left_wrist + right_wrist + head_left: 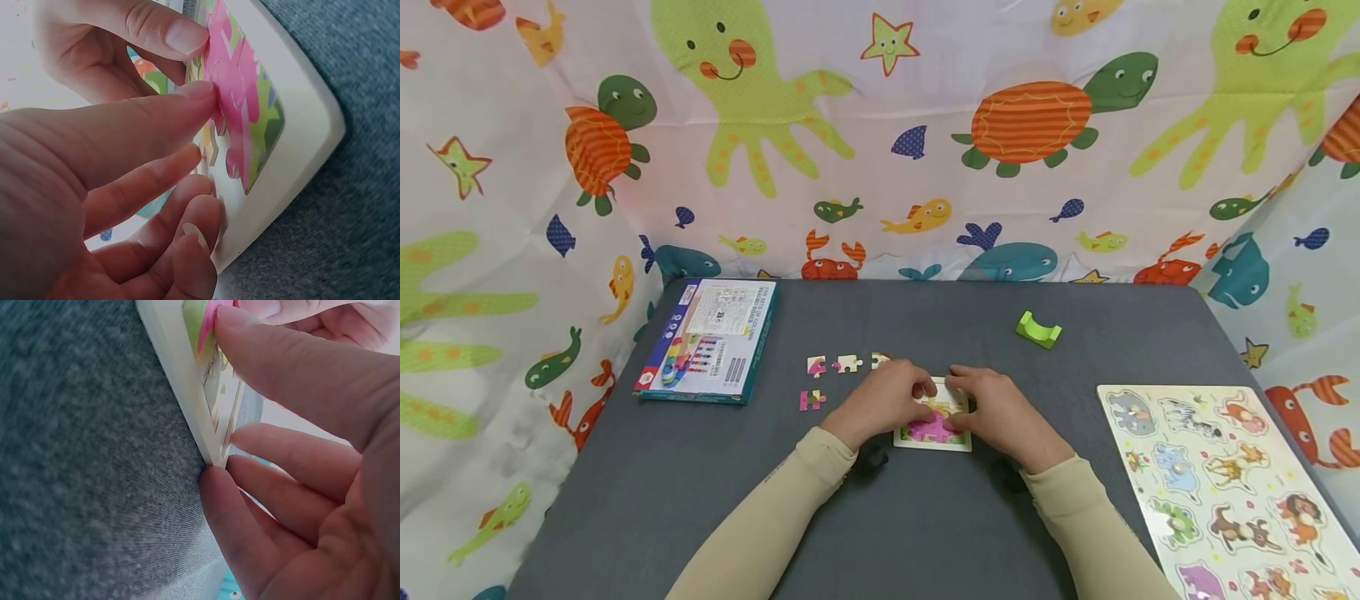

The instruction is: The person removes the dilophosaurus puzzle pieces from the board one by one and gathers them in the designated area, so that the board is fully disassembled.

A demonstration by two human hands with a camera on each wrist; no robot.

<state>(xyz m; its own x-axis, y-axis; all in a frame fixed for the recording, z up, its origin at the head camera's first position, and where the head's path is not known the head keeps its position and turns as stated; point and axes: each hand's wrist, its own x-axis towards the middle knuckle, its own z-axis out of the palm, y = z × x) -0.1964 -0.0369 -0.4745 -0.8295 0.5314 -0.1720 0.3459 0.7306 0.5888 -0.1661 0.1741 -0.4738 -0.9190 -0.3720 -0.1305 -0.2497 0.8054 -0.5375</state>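
A small jigsaw puzzle tray (934, 447) with a pale rim lies on the table between both hands. Pink and green jigsaw pieces (240, 87) fill its near part, while some bare tray shows beside them in the left wrist view. My left hand (883, 402) has its thumb on a pink piece and its index fingertip close to a yellowish one, appearing to pinch a piece. With its thumb on the pink area and fingers against the tray's outer edge, my right hand (1006, 412) holds the tray. Loose jigsaw pieces (847, 364) lie left of the tray, one partly behind the left hand.
A boxed set (718, 342) lies at the table's back left. Toward the back right sits a green curved block (1038, 331). A large animal puzzle board (1195, 442) covers the right side. Sea-animal cloth (880, 100) hangs behind and along both sides.
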